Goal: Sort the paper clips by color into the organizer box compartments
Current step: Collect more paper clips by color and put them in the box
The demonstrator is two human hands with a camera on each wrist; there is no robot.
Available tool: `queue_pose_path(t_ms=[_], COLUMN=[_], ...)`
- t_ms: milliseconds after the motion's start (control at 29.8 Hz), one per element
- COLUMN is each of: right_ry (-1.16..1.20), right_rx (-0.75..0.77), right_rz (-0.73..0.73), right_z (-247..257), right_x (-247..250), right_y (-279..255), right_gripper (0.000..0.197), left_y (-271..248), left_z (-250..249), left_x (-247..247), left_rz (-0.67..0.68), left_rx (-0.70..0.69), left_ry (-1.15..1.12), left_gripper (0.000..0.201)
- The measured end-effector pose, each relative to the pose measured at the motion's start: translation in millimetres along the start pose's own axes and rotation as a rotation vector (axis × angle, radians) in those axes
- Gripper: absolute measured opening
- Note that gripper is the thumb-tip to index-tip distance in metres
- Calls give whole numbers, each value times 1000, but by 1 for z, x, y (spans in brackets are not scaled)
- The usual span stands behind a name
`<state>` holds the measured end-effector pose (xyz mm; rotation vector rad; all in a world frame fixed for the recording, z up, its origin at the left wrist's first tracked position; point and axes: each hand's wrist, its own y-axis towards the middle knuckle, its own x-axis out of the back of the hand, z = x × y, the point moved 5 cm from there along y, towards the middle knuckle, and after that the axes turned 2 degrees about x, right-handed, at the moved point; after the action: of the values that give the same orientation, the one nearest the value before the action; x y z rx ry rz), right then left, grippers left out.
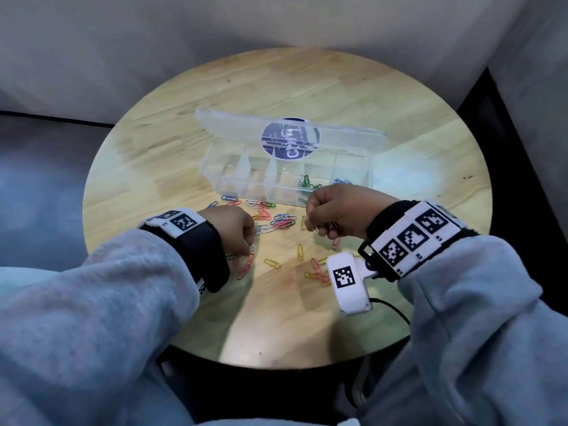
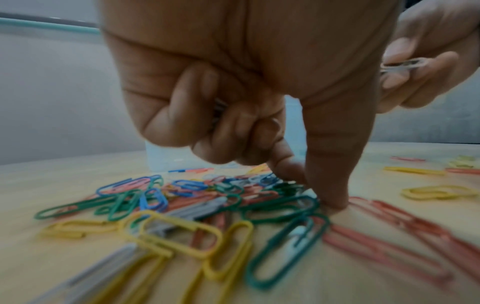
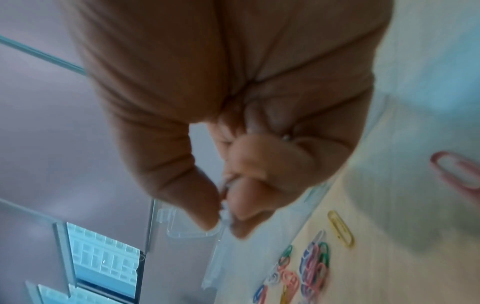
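Observation:
A clear organizer box (image 1: 212,167) stands open mid-table, with green clips (image 1: 305,181) in one compartment and blue clips (image 1: 341,181) in the rightmost. Mixed coloured paper clips (image 1: 276,221) lie in front of it. My left hand (image 1: 247,239) reaches down into the pile (image 2: 182,197). Its thumb and forefinger (image 2: 330,185) touch the table, and its curled fingers hold grey clips (image 2: 218,107). My right hand (image 1: 316,229) hovers before the box, pinching silver clips (image 3: 224,205) between thumb and fingers; the left wrist view shows these silver clips (image 2: 401,63) too.
Loose yellow clips (image 1: 272,262) and red clips (image 1: 246,267) lie nearer me on the round wooden table (image 1: 399,118). The box lid (image 1: 353,139) leans back behind the compartments. A wall is close behind the table and a dark floor lies to the right.

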<state>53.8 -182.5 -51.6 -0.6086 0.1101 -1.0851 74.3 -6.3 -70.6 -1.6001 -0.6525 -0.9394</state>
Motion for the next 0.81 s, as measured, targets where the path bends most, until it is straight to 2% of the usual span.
queue_pose_path(t_ms=[101, 168, 269, 336, 403, 571, 807], right_ry=[149, 253, 399, 489, 580, 765, 794], right_rx=[-1, -16, -39, -60, -69, -39, -19], right_rz=[-48, -68, -117, -141, -157, -213, -321], right_z=[1, -3, -8, -8, -5, 13, 50], right_x=[4, 4, 0, -4, -7, -6, 11], right_y=[-4, -8, -16, -20, -23, -21, 5], right_gripper=[19, 19, 25, 28, 29, 26, 21], left_y=[-2, -5, -10, -14, -17, -16, -2], left_z=[3, 7, 11, 12, 14, 17, 1], left_x=[-1, 1, 6, 15, 27, 52, 78], left_rz=[25, 60, 154, 119, 59, -15, 55], left_rx=[6, 2, 13, 44, 61, 57, 79], left_ry=[-62, -224, -723, -1063, -1297, -1397, -1532], left_gripper=[9, 10, 16, 13, 13, 28, 22])
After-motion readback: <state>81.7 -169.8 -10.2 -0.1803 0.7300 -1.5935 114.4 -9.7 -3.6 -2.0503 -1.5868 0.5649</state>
